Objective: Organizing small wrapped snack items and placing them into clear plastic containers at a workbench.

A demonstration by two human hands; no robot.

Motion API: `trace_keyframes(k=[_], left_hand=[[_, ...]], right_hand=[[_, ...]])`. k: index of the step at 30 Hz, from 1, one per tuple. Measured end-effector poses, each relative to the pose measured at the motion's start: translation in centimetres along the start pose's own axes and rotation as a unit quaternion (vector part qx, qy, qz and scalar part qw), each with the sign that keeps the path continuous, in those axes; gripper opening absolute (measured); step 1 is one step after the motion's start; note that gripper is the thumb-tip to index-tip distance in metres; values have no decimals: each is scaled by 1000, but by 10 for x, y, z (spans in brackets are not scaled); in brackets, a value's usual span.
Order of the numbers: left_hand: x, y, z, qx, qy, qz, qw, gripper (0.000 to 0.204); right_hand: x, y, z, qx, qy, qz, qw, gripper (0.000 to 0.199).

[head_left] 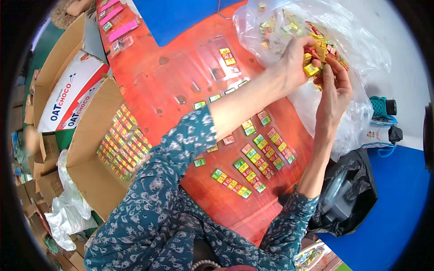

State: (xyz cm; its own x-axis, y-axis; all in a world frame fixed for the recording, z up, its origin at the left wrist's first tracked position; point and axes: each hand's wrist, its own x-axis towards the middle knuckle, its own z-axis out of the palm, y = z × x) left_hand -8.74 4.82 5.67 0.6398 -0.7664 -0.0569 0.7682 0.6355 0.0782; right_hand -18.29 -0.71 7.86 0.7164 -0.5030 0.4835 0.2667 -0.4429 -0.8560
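Over the mouth of a clear plastic bag point(289, 27) at the upper right, my left hand point(296, 58) is closed around several small wrapped candies point(311, 69), yellow and red. My right hand point(335, 88) meets it there, its thumb and fingers pinched together at the same candies; which piece it grips is partly hidden. More loose candies point(332, 49) lie in the bag behind my fingers. Below my forearms, filled strips of candies point(231, 183) in green, yellow and red rest in clear plastic trays on the red table point(226, 212).
A cardboard box point(92, 180) at left contains many filled candy trays point(124, 142). Pink strips point(124, 30) lie at the table's far left. On the right are a black plastic bag point(368, 189), a bottle in a teal cover point(379, 106) and a white pouch point(382, 134).
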Motion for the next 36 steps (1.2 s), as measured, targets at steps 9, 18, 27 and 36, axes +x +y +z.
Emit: trace_keyframes(k=[9, 18, 27, 36], left_hand=[[-114, 53, -53, -6, -43, 58, 997, 24], [-148, 62, -89, 5, -22, 88, 996, 29], [-175, 68, -99, -12, -8, 91, 996, 30], [-203, 78, -106, 10, 28, 111, 993, 29]], right_hand=[[-72, -21, 77, 80, -55, 21, 995, 9], [-90, -26, 96, 271, -122, 293, 909, 16], [-96, -16, 103, 286, -171, 384, 861, 19], [-100, -11, 112, 199, -228, 394, 868, 25]])
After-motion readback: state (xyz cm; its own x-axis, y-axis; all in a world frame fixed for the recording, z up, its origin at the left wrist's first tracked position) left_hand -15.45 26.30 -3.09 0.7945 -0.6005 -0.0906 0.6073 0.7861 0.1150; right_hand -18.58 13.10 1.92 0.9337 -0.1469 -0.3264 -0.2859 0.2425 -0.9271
